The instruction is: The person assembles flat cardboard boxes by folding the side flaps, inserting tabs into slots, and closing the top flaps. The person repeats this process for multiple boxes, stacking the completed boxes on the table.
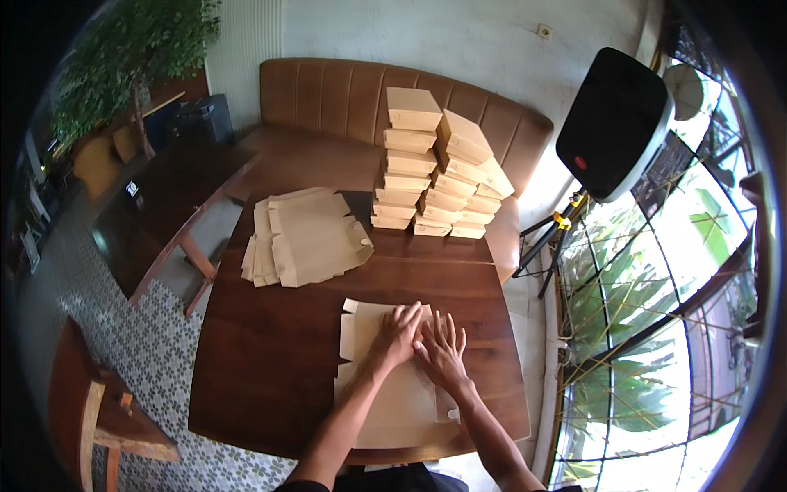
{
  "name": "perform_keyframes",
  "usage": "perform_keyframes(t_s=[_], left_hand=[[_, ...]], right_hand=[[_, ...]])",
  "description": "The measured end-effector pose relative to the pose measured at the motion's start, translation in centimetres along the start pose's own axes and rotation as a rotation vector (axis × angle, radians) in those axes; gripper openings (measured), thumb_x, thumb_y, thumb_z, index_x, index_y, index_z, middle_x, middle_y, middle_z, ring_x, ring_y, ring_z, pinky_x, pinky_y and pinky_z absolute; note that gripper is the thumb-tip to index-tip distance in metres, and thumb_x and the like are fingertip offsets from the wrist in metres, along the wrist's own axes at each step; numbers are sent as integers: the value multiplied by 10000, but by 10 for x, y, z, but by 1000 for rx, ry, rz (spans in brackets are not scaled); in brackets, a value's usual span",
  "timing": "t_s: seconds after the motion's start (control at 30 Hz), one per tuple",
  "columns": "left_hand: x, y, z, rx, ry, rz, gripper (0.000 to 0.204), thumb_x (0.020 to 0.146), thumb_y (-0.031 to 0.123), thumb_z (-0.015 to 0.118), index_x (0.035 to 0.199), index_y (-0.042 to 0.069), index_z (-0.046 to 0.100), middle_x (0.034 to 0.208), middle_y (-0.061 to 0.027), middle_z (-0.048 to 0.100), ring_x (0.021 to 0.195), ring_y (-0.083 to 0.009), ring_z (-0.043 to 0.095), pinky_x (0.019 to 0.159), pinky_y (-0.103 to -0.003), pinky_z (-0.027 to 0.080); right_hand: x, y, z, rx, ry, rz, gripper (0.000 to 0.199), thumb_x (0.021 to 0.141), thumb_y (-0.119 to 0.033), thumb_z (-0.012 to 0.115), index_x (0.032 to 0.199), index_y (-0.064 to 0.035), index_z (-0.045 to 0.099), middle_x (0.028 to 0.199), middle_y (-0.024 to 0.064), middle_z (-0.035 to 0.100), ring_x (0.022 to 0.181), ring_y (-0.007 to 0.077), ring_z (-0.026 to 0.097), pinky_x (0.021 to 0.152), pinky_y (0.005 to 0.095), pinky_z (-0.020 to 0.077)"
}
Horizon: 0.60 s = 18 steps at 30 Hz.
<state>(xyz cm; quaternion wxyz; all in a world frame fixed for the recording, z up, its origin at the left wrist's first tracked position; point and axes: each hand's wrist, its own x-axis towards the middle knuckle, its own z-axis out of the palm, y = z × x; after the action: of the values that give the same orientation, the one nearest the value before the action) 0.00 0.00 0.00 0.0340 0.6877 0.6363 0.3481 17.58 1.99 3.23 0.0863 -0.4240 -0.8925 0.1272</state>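
A flat, unfolded brown cardboard box blank [389,422] lies on the dark wooden table in front of me. Its left side flaps tilt up a little from the table. My left hand [399,334] rests on the blank's upper right part, fingers slightly bent and pressing down on the card. Beside it, my right hand [443,351] lies palm down with fingers spread along the blank's right side flap. The two thumbs are close together. Neither hand grips anything, and the card beneath the palms is hidden.
More flat box blanks [316,238] lie in a loose pile at the table's far left. Stacks of folded boxes [411,164] stand at the far right, one leaning. Behind the wooden table [262,361] is a brown bench [328,98]; a black speaker [611,123] on a tripod stands right.
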Motion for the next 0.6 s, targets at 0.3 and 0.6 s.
perform_keyframes(t_s=[0.3,0.6], left_hand=[[-25,-53,-68,112,757,-476,349,1002,227,655,1321,88,667,1325,-143,684,1280,-364,569,1065,-541,445],[-39,-66,-75,107,14,-418,607,1058,539,580,1461,87,619,1589,-93,545,1494,-361,420,1122,-654,310]], right_hand=[[-18,-18,2,5,134,11,790,1088,-539,492,1667,-27,330,1752,281,243,1643,437,172,1297,658,69],[-15,-15,2,-12,155,6,769,1072,-510,546,1641,-17,388,1734,278,288,1636,421,212,1303,654,115]])
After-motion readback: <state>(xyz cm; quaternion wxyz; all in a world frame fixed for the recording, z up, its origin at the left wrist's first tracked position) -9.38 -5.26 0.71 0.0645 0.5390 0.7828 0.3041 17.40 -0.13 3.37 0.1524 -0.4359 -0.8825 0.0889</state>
